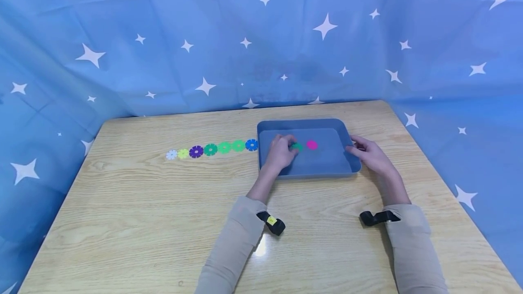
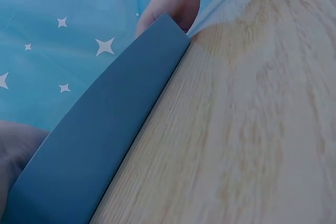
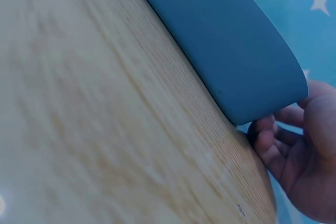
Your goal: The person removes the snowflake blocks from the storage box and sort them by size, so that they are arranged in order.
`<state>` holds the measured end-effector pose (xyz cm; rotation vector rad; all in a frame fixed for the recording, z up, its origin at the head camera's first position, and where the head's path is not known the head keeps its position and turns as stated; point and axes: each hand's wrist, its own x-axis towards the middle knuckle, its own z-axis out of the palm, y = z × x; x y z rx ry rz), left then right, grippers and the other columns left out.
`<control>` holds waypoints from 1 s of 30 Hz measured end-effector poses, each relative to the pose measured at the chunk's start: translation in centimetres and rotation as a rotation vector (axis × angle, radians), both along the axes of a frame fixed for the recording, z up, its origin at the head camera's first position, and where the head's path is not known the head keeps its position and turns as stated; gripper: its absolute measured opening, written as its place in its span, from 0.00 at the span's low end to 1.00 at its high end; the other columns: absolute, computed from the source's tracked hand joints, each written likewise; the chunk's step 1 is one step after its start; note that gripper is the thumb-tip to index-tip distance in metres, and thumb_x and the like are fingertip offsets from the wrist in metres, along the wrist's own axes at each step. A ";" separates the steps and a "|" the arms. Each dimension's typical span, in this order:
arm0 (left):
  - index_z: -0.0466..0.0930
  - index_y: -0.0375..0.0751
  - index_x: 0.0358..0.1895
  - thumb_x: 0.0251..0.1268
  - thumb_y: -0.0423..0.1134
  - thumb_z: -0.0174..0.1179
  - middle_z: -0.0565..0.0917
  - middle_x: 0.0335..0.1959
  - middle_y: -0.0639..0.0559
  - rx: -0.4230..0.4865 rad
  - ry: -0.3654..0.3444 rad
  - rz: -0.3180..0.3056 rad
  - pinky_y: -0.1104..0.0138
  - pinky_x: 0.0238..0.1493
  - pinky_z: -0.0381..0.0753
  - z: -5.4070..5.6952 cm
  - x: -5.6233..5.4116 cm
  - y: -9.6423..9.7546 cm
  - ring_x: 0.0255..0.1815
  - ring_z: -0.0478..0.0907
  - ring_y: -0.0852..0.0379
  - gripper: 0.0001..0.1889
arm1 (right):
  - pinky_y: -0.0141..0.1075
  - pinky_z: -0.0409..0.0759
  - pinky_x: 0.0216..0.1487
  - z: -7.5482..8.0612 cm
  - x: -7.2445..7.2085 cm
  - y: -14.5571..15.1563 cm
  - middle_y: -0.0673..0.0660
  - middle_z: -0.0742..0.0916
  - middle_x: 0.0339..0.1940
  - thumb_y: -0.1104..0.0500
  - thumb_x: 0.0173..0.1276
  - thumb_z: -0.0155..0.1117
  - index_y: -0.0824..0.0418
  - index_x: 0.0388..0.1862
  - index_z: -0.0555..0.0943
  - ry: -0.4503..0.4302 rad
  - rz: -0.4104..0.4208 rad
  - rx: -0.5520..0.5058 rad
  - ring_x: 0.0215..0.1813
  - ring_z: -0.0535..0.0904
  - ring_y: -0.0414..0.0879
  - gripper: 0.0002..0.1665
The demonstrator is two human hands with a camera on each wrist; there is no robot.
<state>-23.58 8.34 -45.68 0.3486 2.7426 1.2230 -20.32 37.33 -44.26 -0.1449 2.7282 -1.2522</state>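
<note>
A shallow blue-grey tray (image 1: 327, 167) stands on the wooden table. My left hand (image 1: 279, 154) reaches over its left side, thumb and fingers pinching a green notched snowflake disc (image 1: 297, 147) at the tray's bottom. Just right of that lies a pink disc (image 1: 312, 144). At the right end, my right hand (image 1: 371, 154) holds the tray wall, thumb at the rim and fingers outside. The right wrist view shows this hand (image 3: 310, 150) curled at the tray's corner (image 3: 262, 87). In the left wrist view, the tray's front wall (image 2: 105, 129) hides the discs.
Left of the tray, a row of several notched discs runs across the table (image 1: 163, 221): white (image 1: 171, 154), yellow (image 1: 183, 153), purple (image 1: 196, 151), greens (image 1: 224, 148) and blue (image 1: 251, 144), the blue one right at the tray's wall. A blue star-patterned curtain (image 1: 229, 58) hangs behind.
</note>
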 end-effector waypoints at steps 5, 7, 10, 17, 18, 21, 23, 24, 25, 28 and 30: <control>0.83 0.42 0.50 0.66 0.38 0.70 0.77 0.48 0.48 0.010 0.002 0.011 0.62 0.52 0.77 -0.1 0.0 0.0 0.51 0.74 0.52 0.12 | 0.35 0.72 0.32 0.7 0.4 -0.4 0.62 0.75 0.40 0.58 0.78 0.57 0.76 0.73 0.64 0.019 0.000 0.009 0.34 0.70 0.46 0.33; 0.82 0.42 0.48 0.64 0.37 0.71 0.77 0.45 0.49 0.040 -0.003 0.020 0.64 0.48 0.78 -0.1 0.0 0.0 0.47 0.75 0.53 0.12 | 0.35 0.72 0.32 0.8 0.4 -0.4 0.62 0.75 0.40 0.57 0.78 0.58 0.76 0.73 0.64 0.019 0.001 0.008 0.35 0.70 0.46 0.33; 0.79 0.43 0.46 0.63 0.35 0.71 0.78 0.38 0.52 0.094 -0.013 0.028 0.66 0.40 0.77 0.0 0.1 -0.1 0.40 0.75 0.56 0.12 | 0.35 0.73 0.32 0.6 0.4 -0.4 0.63 0.75 0.41 0.57 0.78 0.57 0.76 0.74 0.63 0.016 0.000 0.009 0.35 0.70 0.46 0.34; 0.79 0.45 0.47 0.68 0.31 0.66 0.79 0.31 0.54 0.161 0.018 0.001 0.69 0.30 0.74 0.4 0.2 -0.5 0.31 0.75 0.58 0.09 | 0.37 0.72 0.30 2.1 1.3 -1.6 0.61 0.74 0.36 0.59 0.78 0.56 0.78 0.74 0.61 0.006 0.010 -0.012 0.31 0.69 0.45 0.34; 0.79 0.44 0.48 0.69 0.31 0.65 0.79 0.31 0.54 0.172 0.030 -0.010 0.69 0.30 0.74 0.5 0.2 -0.5 0.31 0.75 0.58 0.09 | 0.37 0.72 0.30 2.1 1.3 -1.6 0.61 0.74 0.36 0.59 0.78 0.56 0.78 0.74 0.61 0.005 0.010 -0.014 0.31 0.69 0.45 0.34; 0.80 0.41 0.51 0.70 0.30 0.62 0.78 0.32 0.52 0.217 0.062 -0.061 0.70 0.30 0.73 0.7 0.3 -0.9 0.31 0.74 0.58 0.10 | 0.37 0.72 0.30 1.8 1.0 -1.3 0.60 0.74 0.36 0.58 0.78 0.57 0.78 0.73 0.62 0.006 0.007 -0.018 0.30 0.69 0.45 0.34; 0.80 0.38 0.53 0.71 0.29 0.61 0.78 0.32 0.50 0.257 0.079 -0.092 0.71 0.31 0.73 1.0 0.3 -1.3 0.31 0.75 0.57 0.10 | 0.36 0.73 0.30 1.4 0.7 -1.0 0.60 0.74 0.35 0.58 0.78 0.57 0.77 0.73 0.62 0.003 0.005 -0.020 0.30 0.69 0.45 0.34; 0.81 0.37 0.53 0.72 0.28 0.60 0.79 0.33 0.49 0.277 0.086 -0.105 0.71 0.32 0.73 1.1 0.3 -1.5 0.31 0.75 0.57 0.10 | 0.36 0.73 0.29 1.1 0.5 -0.8 0.60 0.74 0.35 0.57 0.78 0.58 0.76 0.74 0.63 -0.001 0.003 -0.022 0.30 0.69 0.45 0.34; 0.81 0.36 0.54 0.72 0.28 0.60 0.79 0.33 0.49 0.293 0.090 -0.114 0.71 0.32 0.74 1.3 0.3 -1.7 0.32 0.75 0.57 0.11 | 0.36 0.73 0.30 0.8 0.3 -0.5 0.60 0.75 0.36 0.57 0.78 0.58 0.76 0.74 0.63 0.001 0.002 -0.015 0.31 0.70 0.45 0.34; 0.83 0.35 0.52 0.72 0.29 0.60 0.80 0.33 0.49 0.335 0.102 -0.127 0.70 0.34 0.76 1.7 0.4 -2.2 0.33 0.77 0.57 0.09 | 0.35 0.73 0.32 -0.2 -0.1 0.1 0.63 0.75 0.40 0.55 0.79 0.57 0.74 0.75 0.62 -0.005 -0.005 0.001 0.34 0.70 0.46 0.35; 0.84 0.36 0.50 0.72 0.30 0.60 0.81 0.34 0.48 0.359 0.113 -0.129 0.70 0.36 0.78 2.0 0.4 -2.6 0.34 0.79 0.57 0.08 | 0.34 0.73 0.34 -0.8 -0.2 0.3 0.64 0.76 0.45 0.54 0.79 0.56 0.74 0.76 0.61 -0.002 -0.009 0.021 0.38 0.70 0.46 0.36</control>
